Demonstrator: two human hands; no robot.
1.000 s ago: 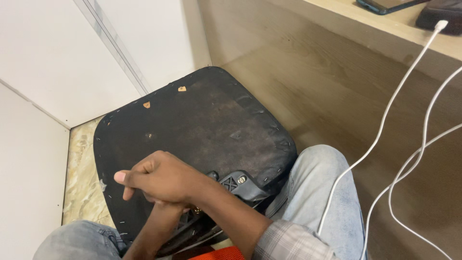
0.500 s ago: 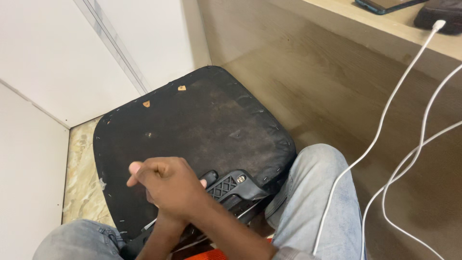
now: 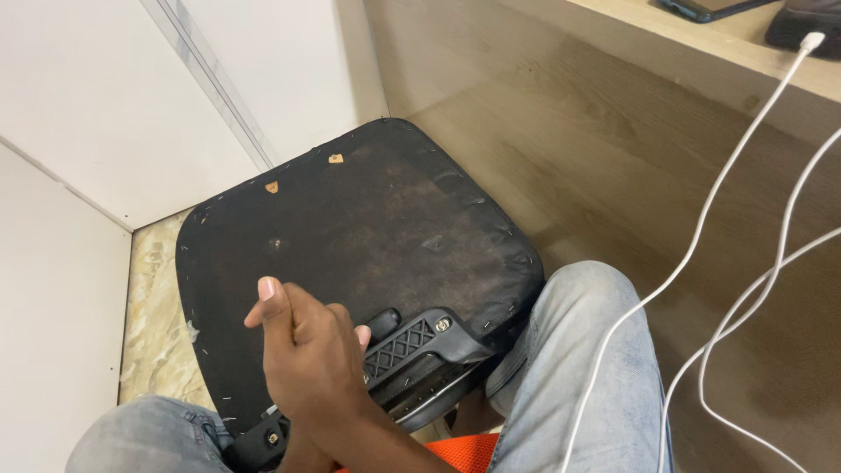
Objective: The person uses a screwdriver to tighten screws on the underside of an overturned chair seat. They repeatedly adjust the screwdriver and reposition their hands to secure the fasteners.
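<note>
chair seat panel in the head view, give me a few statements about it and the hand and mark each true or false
1. The black seat panel lies with its stapled underside up. True.
2. A hand rests over the black plastic bracket at the panel's near edge. True.
3. The hand holds a screwdriver. False: no tool shows in it.
4. Both hands are in view. False: only one shows, and which one is unclear.
5. White cables hang at the right. True.
6. The person wears black trousers. False: light blue jeans.
</note>
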